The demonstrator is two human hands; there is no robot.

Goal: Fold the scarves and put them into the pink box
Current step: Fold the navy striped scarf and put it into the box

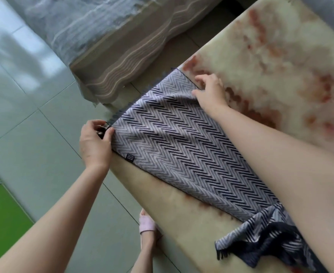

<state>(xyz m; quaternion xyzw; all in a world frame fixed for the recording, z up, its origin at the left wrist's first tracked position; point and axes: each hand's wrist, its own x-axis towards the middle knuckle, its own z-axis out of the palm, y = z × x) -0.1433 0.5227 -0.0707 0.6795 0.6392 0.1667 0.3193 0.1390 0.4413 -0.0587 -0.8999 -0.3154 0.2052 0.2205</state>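
The chevron scarf (pixel 172 146) lay flat along the left edge of the marble-patterned table (pixel 270 56), and its fringed end was bunched at the near edge. The left hand (pixel 95 142) pinched one far corner at the table's left edge. The right hand (pixel 209 93), fingers curled, gripped the other far corner.

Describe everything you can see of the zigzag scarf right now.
The scarf looks woven, in a dark navy and pale grey zigzag, with a small dark label near one edge. It lies spread flat, diagonally, on the marbled table. Its near end is bunched, with dark fringe. The left hand pinches one far corner, and the right hand holds the other.
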